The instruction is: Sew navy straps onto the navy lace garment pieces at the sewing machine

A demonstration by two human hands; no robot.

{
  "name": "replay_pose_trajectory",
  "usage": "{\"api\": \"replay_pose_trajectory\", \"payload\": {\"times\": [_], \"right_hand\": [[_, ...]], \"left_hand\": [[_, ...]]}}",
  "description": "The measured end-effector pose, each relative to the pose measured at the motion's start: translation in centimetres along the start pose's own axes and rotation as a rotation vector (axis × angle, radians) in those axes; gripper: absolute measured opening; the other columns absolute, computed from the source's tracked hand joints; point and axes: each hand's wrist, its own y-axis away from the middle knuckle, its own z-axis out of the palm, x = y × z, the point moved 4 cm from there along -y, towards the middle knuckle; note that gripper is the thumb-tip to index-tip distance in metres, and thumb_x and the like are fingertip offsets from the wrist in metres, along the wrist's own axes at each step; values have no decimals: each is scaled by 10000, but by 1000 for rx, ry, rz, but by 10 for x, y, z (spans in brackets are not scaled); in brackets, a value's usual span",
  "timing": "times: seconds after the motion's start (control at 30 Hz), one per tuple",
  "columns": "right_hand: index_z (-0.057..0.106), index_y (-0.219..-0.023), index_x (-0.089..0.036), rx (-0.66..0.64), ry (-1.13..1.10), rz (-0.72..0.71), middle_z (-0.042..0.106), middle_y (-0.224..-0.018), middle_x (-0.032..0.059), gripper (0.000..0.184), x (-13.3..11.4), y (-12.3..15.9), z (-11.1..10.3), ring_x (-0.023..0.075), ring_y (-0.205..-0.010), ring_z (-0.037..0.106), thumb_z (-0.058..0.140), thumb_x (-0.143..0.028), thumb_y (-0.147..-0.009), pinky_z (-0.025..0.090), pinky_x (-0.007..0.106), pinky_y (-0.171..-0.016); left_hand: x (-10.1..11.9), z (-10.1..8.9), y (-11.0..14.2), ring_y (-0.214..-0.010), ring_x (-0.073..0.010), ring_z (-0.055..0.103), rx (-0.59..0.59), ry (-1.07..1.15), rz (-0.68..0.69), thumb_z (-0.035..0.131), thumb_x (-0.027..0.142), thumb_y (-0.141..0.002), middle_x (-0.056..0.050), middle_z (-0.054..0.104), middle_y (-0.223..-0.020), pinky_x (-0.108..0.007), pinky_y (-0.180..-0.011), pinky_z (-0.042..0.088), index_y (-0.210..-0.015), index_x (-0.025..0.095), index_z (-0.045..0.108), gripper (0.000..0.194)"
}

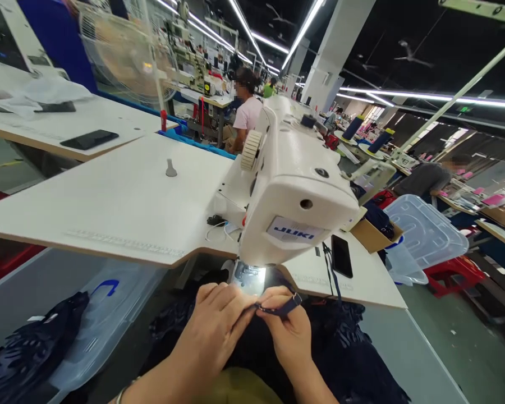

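Both hands are close together just under the lit needle area of a white sewing machine [297, 196] marked JUKI. In my right hand [289, 334], fingers and thumb pinch a narrow navy strap [287, 308] that has a small metal-looking ring at its outer end. My left hand [214, 322] is closed, its thumb and fingertips gripping the strap's other end beside the right fingertips. What lies under the left fingers is hidden. Dark navy fabric [345, 350] spreads below the hands and over my lap. The needle itself cannot be made out.
On the white worktable [122, 191] are a small grey metal piece [170, 168] and, right of the machine, a black phone [341, 256]. A plastic bin [109, 331] with dark garments stands lower left. At right are a cardboard box [372, 230] and a clear lid [425, 230]. Other people sit beyond.
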Motion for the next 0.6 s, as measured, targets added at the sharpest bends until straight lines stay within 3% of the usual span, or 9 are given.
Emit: {"api": "replay_pose_trajectory", "payload": {"times": [0.17, 0.33, 0.6], "right_hand": [[659, -865, -295, 39, -34, -113, 662, -843, -6, 162, 3, 8, 0, 154, -750, 642, 679, -141, -819, 533, 298, -680], [641, -828, -285, 55, 98, -170, 661, -814, 5, 110, 0, 12, -2, 159, -736, 641, 664, -178, -841, 540, 302, -623], [616, -818, -279, -1, 216, -158, 680, -793, -8, 107, 1, 12, -6, 159, -740, 632, 637, -183, -860, 518, 312, -673]], "left_hand": [[5, -5, 4, -745, -117, 540, 66, -73, 62, 491, 146, -933, 18, 614, -806, -306, -759, 320, -1125, 214, 572, 219], [6, -2, 6, -774, -116, 554, 62, -83, 64, 507, 142, -925, 10, 617, -847, -298, -752, 338, -1203, 203, 545, 287], [0, 5, 11, -813, -128, 532, -49, -44, 60, 460, 132, -936, 10, 600, -870, -307, -793, 341, -1225, 241, 518, 315]]}}
